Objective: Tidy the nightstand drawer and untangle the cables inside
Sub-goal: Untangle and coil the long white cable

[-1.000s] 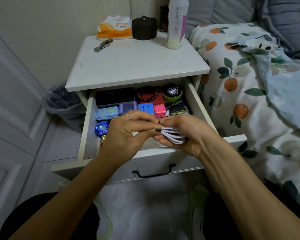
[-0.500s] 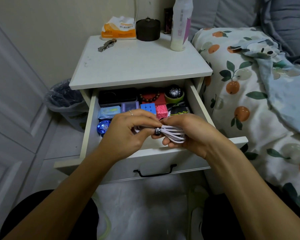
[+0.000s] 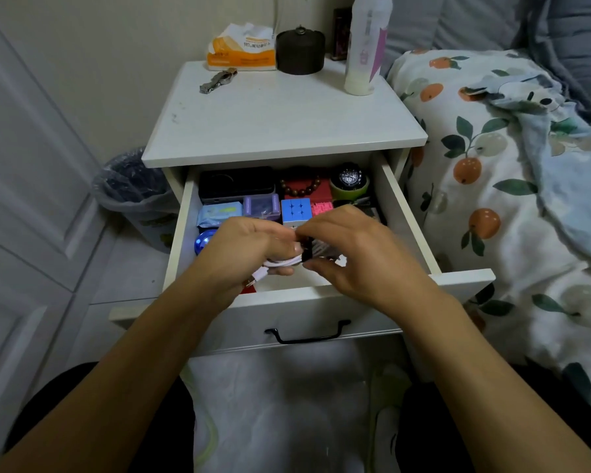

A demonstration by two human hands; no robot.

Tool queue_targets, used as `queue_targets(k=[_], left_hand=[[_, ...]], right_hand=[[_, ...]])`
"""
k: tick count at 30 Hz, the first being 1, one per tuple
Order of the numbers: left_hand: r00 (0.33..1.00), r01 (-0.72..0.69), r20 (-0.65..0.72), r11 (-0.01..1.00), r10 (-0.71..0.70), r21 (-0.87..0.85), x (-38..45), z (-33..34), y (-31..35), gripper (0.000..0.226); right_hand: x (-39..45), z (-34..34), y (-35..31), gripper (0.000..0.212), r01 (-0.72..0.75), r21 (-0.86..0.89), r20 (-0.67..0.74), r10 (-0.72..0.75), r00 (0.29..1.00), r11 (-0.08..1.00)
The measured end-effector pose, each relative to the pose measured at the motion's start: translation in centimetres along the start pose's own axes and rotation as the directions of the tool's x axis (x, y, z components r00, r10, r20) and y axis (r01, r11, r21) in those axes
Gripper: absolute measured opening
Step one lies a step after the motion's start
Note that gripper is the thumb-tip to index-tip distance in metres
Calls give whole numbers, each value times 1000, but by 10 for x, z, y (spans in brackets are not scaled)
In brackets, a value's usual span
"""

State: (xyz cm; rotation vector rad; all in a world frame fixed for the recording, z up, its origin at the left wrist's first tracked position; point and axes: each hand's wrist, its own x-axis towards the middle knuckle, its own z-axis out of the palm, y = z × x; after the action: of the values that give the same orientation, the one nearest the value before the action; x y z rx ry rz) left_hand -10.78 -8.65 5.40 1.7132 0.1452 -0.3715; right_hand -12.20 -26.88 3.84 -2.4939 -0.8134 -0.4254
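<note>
Nightstand of white wood (image 3: 280,121) stands left of the bed, its open drawer (image 3: 307,302) pulled near. Above the drawer, left hand (image 3: 243,254) and right hand (image 3: 352,254) both grip a coiled white cable (image 3: 284,262), apparently banded by a black tie (image 3: 307,251).

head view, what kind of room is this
Most likely a bedroom: a white nightstand with its drawer open stands beside a bed with fruit-print bedding, and a lined bin sits by the wall.
</note>
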Motion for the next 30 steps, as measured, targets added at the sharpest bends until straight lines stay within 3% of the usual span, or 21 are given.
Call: queue_targets(k=[5,7,9,11,14,17,20,24,30], left_hand=[[994,103,58,974,-93,-204,2,-7,4,21],[988,74,150,982,-48,-175,1,-12,4,21],[974,-23,225,999,28,-28,-2,-17,1,24],[974,-120,209,985,91,128,-4,-18,-3,25],[990,-75,128,995,65,69,-4,-17,-5,22],[985,-16,171,999,21,-29,-5,-19,-2,19],[982,40,186,991,-16,-125,-5,-21,0,13],[978,152,176,966,-116,-210,-2,-20,0,9],[953,301,156,876,-261,-378,1,-23,-5,11]], right_hand=[[1,2,-1,26,-20,120,-61,28,998,993],[1,-1,-2,24,-59,218,-79,77,994,974],[0,-4,-3,23,-110,315,-72,140,988,943],[-1,-4,-5,23,-142,348,-42,167,985,927],[-1,-1,-9,21,-157,369,-12,173,985,916],[-1,1,-9,20,-134,427,-33,164,986,894],[-1,4,-8,20,-38,365,-105,81,991,930],[-3,12,-4,21,143,95,-218,-119,969,985],[2,15,-1,28,211,-99,-78,-219,973,972]])
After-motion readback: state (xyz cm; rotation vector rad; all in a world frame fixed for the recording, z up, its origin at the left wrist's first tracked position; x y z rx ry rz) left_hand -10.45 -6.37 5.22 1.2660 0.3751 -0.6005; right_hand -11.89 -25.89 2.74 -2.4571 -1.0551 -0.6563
